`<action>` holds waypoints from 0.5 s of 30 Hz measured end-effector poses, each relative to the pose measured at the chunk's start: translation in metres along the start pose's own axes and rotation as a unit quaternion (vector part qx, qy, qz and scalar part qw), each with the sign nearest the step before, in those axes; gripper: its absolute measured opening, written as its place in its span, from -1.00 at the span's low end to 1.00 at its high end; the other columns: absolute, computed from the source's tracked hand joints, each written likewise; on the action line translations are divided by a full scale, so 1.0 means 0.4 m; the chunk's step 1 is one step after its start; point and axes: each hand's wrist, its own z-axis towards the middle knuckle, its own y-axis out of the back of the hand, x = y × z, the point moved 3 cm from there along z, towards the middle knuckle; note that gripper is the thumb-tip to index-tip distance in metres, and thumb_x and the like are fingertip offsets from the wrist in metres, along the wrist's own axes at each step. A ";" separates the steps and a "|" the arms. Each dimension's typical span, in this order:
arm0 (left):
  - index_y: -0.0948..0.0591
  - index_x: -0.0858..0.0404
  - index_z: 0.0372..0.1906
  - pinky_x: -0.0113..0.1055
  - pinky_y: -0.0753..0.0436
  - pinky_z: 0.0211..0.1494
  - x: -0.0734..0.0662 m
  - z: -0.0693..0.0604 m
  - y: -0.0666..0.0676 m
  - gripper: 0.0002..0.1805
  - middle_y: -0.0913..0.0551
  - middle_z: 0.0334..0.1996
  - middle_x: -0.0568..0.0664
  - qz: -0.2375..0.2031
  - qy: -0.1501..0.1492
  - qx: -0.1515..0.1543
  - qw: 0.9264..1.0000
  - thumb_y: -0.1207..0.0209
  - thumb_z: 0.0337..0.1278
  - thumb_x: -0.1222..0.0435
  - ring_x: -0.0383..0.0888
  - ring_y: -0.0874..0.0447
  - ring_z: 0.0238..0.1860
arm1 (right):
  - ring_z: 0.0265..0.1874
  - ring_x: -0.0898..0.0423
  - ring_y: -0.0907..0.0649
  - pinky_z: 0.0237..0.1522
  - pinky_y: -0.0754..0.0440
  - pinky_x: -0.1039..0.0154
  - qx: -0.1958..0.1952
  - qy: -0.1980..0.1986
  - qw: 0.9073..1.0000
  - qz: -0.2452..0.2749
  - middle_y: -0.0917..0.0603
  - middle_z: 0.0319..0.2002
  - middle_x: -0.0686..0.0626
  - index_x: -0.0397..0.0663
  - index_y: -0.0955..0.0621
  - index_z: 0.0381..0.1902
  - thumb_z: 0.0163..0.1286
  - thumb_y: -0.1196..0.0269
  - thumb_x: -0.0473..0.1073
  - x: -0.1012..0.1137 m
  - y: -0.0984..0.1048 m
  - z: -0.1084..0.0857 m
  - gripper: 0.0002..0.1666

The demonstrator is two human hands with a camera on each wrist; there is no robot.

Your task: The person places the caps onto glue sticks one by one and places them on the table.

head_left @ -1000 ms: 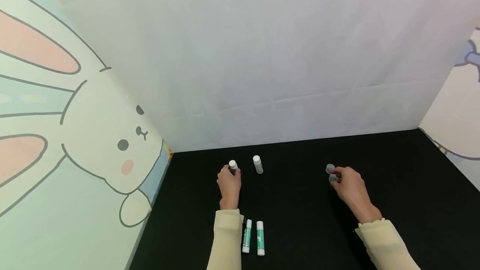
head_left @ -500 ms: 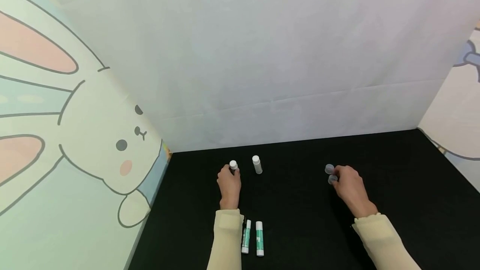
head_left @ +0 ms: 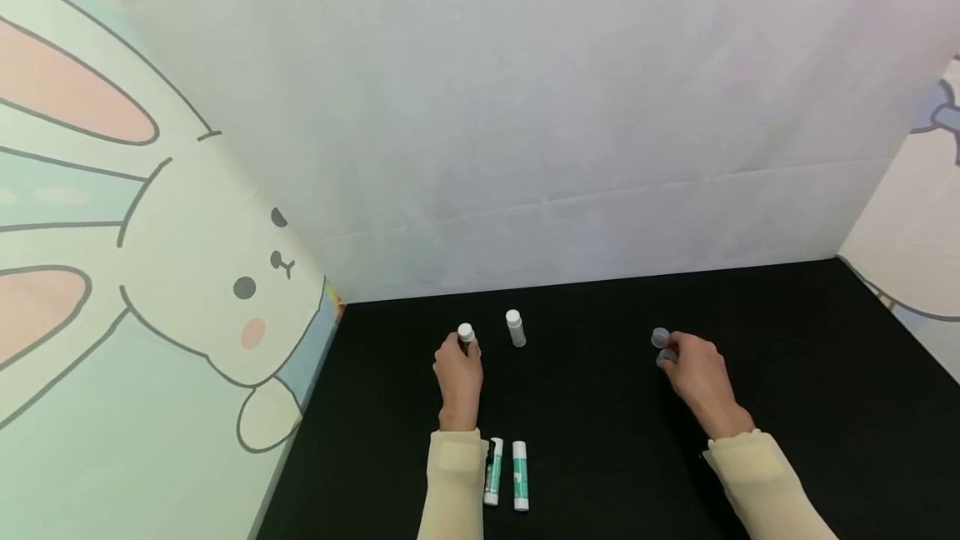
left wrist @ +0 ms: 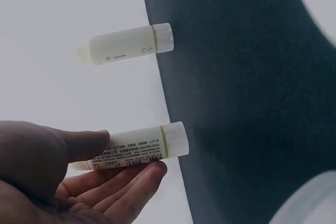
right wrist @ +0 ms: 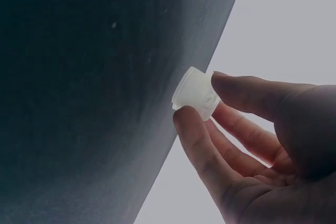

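My left hand (head_left: 459,377) pinches a small white bottle (head_left: 467,332) at the back left of the black table. In the left wrist view, the thumb is on one side of this bottle (left wrist: 137,146) and the fingers on the other; print and a barcode show on its side. A second white bottle (head_left: 516,329) stands just to its right, untouched. Over on the right, my right hand (head_left: 701,382) holds a small translucent cup (head_left: 666,358) between thumb and fingertips. Another translucent round piece (head_left: 660,337) is right behind it; whether the fingers also touch that one, I cannot tell.
Two green-and-white glue sticks, one partly beside the left sleeve (head_left: 493,472) and one to its right (head_left: 521,476), lie near the front. The black table (head_left: 592,407) meets a white cloth wall (head_left: 570,148) at the back. Cartoon-printed panels flank both sides.
My left hand and sleeve have shifted very slightly toward the front, with the bottle staying in nearly the same place. The right hand is almost still.
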 end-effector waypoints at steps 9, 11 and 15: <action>-0.73 0.40 -0.10 0.15 -0.73 -0.07 -0.026 -0.048 0.023 -0.91 -0.80 -0.18 0.23 -0.019 -0.013 0.010 1.000 -0.32 0.38 0.46 0.14 -0.81 -0.19 | -0.30 -0.15 -0.70 -0.31 -0.65 -0.06 -0.019 0.007 1.000 0.020 -0.71 -0.08 -0.42 -0.45 -0.66 0.05 0.42 -0.36 -0.38 0.035 0.002 -0.036 -0.69; -0.73 0.39 -0.10 0.13 -0.72 -0.09 -0.032 -0.061 0.028 -0.91 -0.80 -0.19 0.21 -0.023 -0.017 0.012 1.000 -0.32 0.38 0.46 0.11 -0.80 -0.20 | -0.28 -0.16 -0.71 -0.29 -0.66 -0.06 -0.018 0.008 1.000 0.024 -0.72 -0.07 -0.42 -0.44 -0.66 0.06 0.42 -0.37 -0.37 0.044 -0.001 -0.044 -0.69; -0.72 0.38 -0.04 0.07 -0.74 -0.09 -0.042 -0.086 0.034 -0.87 -0.80 -0.14 0.19 -0.029 -0.012 0.026 0.999 -0.32 0.40 0.44 0.05 -0.79 -0.19 | -0.24 -0.17 -0.71 -0.27 -0.68 -0.07 -0.010 0.005 1.000 0.029 -0.72 -0.05 -0.40 -0.43 -0.66 0.08 0.43 -0.38 -0.35 0.059 -0.005 -0.057 -0.68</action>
